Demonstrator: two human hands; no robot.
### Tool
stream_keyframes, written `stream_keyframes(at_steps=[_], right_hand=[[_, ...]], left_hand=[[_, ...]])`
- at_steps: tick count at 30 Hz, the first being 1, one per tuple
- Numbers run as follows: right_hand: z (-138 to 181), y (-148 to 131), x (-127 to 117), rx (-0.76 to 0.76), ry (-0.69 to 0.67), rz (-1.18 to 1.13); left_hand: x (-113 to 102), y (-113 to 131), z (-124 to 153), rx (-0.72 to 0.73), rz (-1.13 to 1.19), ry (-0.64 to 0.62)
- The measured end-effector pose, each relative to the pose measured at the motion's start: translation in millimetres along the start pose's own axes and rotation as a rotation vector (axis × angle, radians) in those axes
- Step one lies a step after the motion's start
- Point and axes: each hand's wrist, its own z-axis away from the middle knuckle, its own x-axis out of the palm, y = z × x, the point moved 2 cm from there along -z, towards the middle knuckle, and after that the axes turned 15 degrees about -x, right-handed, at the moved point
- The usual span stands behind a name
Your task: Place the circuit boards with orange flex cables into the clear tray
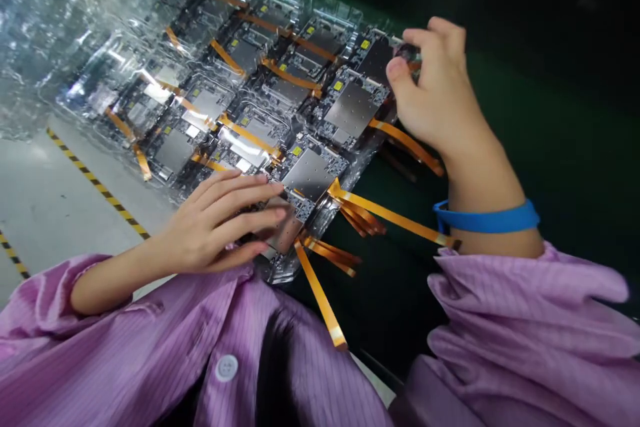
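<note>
The left hand (pixel 220 220) lay flat, fingers together, steadying the clear tray (pixel 125 107) at seven o'clock. The right hand (pixel 433 97) pinched a small dark part (pixel 407 51) over the circuit board (pixel 375 60) at two o'clock.

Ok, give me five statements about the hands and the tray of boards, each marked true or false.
1. The left hand lies flat on a board at the near end of the clear plastic tray. True.
2. The right hand rests empty on the green surface. False: its fingertips pinch a small dark part at a circuit board.
3. A blue wristband sits on the right wrist. True.
4. The ribbon cables are blue. False: orange.
5. Both sleeves are purple. True.
</note>
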Motion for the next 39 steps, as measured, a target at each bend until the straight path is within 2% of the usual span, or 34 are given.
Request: stream_keyframes(at_steps=[3, 5, 10, 14, 18, 21, 24, 26, 29, 32, 33, 35, 37, 39], right_hand=[[0.3, 10.5, 1.1, -0.019, 0.105, -0.017], [-0.8, 20.3, 3.2, -0.016, 0.168, -0.069], [-7.4, 39.4, 6.8, 0.046, 0.250, -0.248], [-10.1, 47.0, 5.6, 0.159, 0.322, -0.457], [-6.8, 53.2, 4.5, 0.164, 0.382, -0.500], [-1.8, 57.9, 5.6, 0.140, 0.434, -0.535], [2.9, 62.1, 4.7, 0.133, 0.516, -0.565], [6.4, 65.4, 0.9, 0.112, 0.634, -0.518], [11.8, 74.9, -4.9, 0.095, 0.792, -0.497], [15.8, 89.8, -7.1, 0.181, 0.845, -0.543], [16.7, 94.6, -7.5, 0.216, 0.852, -0.555], [17.6, 101.8, -8.3, 0.264, 0.861, -0.576], [18.1, 105.8, -9.1, 0.287, 0.871, -0.580], [19.2, 109.1, -9.7, 0.297, 0.873, -0.572]], left_hand=[[3.8, 11.7, 14.7, 0.136, 0.024, 0.073], [9.1, 20.0, 20.3, 0.175, 0.018, 0.102], [19.0, 30.4, 21.9, 0.127, 0.036, 0.147], [24.9, 35.0, 19.2, 0.121, 0.083, 0.162], [29.4, 42.7, 17.2, 0.110, 0.148, 0.186], [18.5, 36.9, 14.1, 0.129, 0.183, 0.184], [-13.1, 4.7, -3.1, 0.141, 0.135, 0.230], [-41.9, -32.7, -28.5, 0.079, 0.037, 0.320], [-80.2, -105.2, -88.4, -0.143, -0.053, 0.399], [-96.9, -176.8, -164.1, -0.328, -0.021, 0.382], [-96.5, -196.1, -190.4, -0.395, -0.049, 0.372], [-86.1, -223.0, -242.2, -0.515, -0.125, 0.262], [-66.0, -233.0, -289.9, -0.629, -0.157, 0.098], [-42.2, -227.7, -331.6, -0.696, -0.161, -0.001]])
